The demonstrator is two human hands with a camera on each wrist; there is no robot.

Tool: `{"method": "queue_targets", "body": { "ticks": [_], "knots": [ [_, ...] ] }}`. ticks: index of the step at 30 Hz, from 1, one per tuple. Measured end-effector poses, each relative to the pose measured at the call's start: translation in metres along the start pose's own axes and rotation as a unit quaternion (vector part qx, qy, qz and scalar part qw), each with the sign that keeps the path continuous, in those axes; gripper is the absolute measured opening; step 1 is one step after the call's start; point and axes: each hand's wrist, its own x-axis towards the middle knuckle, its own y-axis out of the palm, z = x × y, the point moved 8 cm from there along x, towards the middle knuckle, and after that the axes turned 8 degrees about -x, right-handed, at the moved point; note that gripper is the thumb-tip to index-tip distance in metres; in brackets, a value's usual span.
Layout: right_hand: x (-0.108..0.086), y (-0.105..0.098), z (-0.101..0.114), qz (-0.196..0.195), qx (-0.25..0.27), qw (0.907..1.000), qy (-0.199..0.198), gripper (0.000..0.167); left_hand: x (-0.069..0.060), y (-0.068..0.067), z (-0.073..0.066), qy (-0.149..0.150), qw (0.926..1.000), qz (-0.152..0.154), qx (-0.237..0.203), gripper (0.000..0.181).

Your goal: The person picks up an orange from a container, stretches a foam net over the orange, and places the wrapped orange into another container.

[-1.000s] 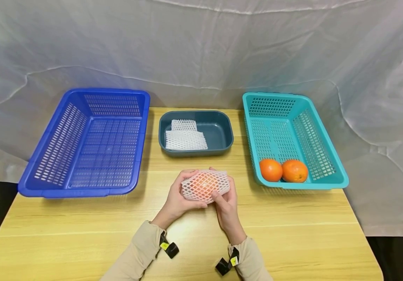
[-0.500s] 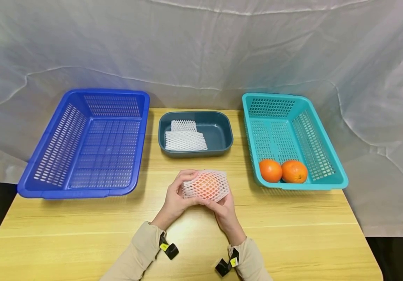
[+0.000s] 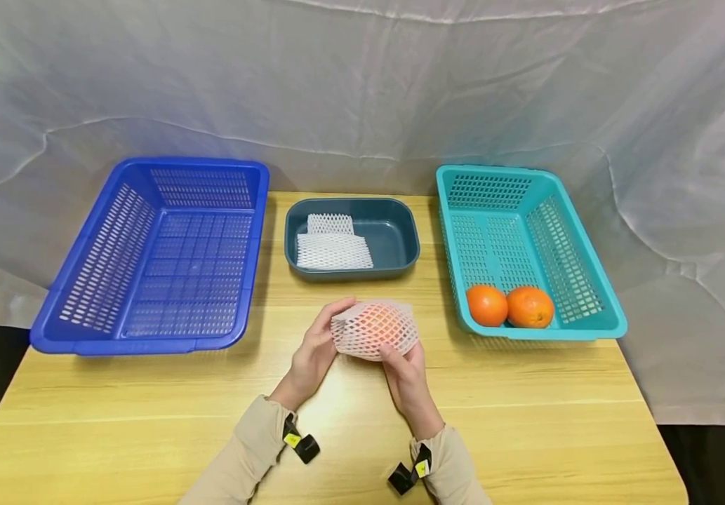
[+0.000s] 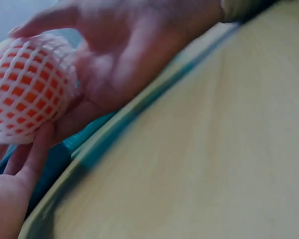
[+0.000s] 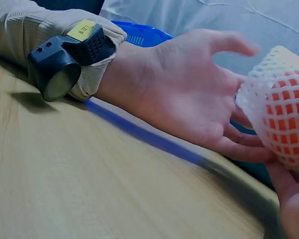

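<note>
An orange fruit in a white foam net [image 3: 375, 330] is held above the table between both hands. My right hand [image 3: 408, 379] grips its right side, the thumb on the near face of the net. At the left end is my left hand [image 3: 311, 354], its fingers relaxed against the net. The right wrist view shows the left hand [image 5: 189, 94] with its thumb lifted off the netted fruit [image 5: 289, 119]. In the left wrist view, the right hand [image 4: 119, 55] curls round the netted fruit [image 4: 27, 92]. Some fingers are hidden behind it.
A blue basket [image 3: 245, 294] stands at the left. The dark tray [image 3: 400, 269] at centre back has white foam nets [image 3: 333, 252] in it. On the right, a teal basket [image 3: 596, 333] contains two oranges [image 3: 487, 306]. A grey curtain [image 3: 362, 84] hangs behind.
My left thumb has come away from the front of the net, and the left hand has turned slightly. The netted fruit has shifted a little to the right in the right hand.
</note>
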Motion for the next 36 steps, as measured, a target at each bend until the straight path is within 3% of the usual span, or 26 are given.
{"method": "queue_targets", "body": {
  "ticks": [3,11,18,22,26,30,36],
  "knots": [
    [0.000,0.000,0.000,0.005,0.005,1.0000,-0.001,0.053,0.000,0.000,0.002,-0.024,0.9991,-0.003,-0.033,0.058],
    [-0.001,0.005,0.003,0.038,-0.007,0.9992,-0.011,0.048,0.000,0.000,0.009,-0.037,0.9991,0.007,-0.021,0.067],
    [0.000,0.004,0.001,0.025,-0.007,0.9996,-0.010,0.055,-0.001,-0.011,0.003,-0.002,0.9969,-0.071,0.034,0.062],
    [0.000,0.003,0.002,0.020,-0.012,0.9996,-0.014,0.066,-0.001,-0.013,0.001,0.014,0.9952,-0.087,0.042,0.059],
    [0.001,0.003,0.003,0.024,-0.011,0.9994,-0.023,0.071,0.000,-0.009,0.001,0.019,0.9977,-0.064,0.011,0.063],
    [0.003,0.004,0.004,0.029,-0.021,0.9989,-0.030,0.079,0.001,-0.004,0.003,0.000,0.9993,-0.024,-0.029,0.069],
    [0.006,0.003,0.005,0.026,-0.019,0.9991,-0.026,0.106,0.001,0.003,0.001,-0.018,0.9974,0.026,-0.065,0.057]
  ]
}}
